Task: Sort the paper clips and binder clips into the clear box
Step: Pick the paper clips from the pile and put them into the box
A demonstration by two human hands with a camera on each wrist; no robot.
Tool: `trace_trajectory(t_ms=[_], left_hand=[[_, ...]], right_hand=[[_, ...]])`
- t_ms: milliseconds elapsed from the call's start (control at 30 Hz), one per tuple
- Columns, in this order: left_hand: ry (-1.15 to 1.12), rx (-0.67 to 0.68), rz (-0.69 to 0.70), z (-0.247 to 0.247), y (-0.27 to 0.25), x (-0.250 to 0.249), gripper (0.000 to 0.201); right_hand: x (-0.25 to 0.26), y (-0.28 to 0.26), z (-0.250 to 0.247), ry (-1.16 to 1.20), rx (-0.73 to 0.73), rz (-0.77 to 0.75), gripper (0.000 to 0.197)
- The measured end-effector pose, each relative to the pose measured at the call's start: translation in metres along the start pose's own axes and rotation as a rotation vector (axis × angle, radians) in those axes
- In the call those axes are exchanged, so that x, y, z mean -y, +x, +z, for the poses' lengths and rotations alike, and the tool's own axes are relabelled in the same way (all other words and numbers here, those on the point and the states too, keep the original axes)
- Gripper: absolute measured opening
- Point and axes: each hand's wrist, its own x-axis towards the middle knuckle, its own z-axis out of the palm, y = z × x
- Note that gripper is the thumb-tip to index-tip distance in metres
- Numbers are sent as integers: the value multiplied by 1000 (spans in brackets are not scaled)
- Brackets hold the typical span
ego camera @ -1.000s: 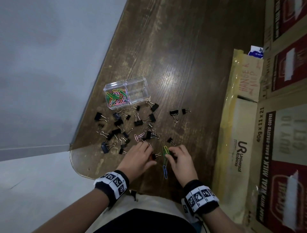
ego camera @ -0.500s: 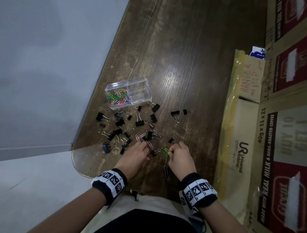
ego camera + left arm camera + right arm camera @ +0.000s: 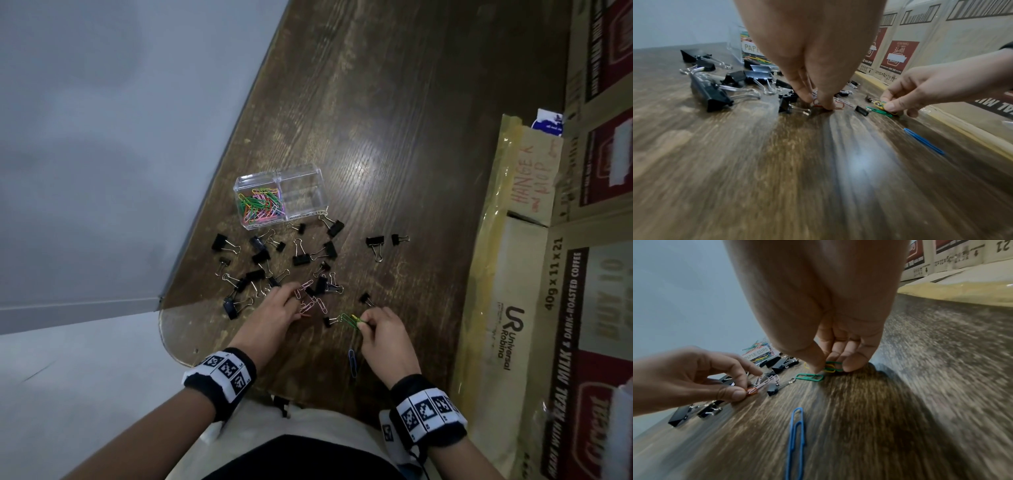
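A clear two-part box (image 3: 280,195) stands on the wooden table; its left part holds several coloured paper clips, its right part looks empty. Black binder clips (image 3: 301,259) lie scattered below it. My left hand (image 3: 294,308) pinches a red paper clip (image 3: 751,391) against the tabletop, beside pink paper clips (image 3: 304,288). My right hand (image 3: 366,321) pinches yellow and green paper clips (image 3: 831,368) low over the table. Another green paper clip (image 3: 809,377) lies just beside the thumb. A blue paper clip (image 3: 352,361) lies loose near the right wrist.
Taped cardboard boxes (image 3: 520,274) stand along the table's right side, close to my right hand. The table's left edge (image 3: 219,171) runs diagonally, with grey floor beyond. Bare wood lies beyond the clear box.
Both hands have shifted slightly away from me into the clip pile. The right hand has drawn the yellow and green paper clips between its fingertips; the left has closed on the red one.
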Motion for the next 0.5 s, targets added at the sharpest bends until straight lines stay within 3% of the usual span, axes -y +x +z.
trace_trajectory(t_ms=[67, 367, 500], left_hand=[[7, 13, 25, -2, 6, 3, 3], [273, 128, 255, -17, 21, 8, 39], [408, 126, 424, -15, 22, 21, 28]], right_hand=[[-1, 0, -2, 21, 8, 19, 15], [3, 8, -14, 133, 42, 44, 15], [17, 19, -19, 237, 51, 10, 16]])
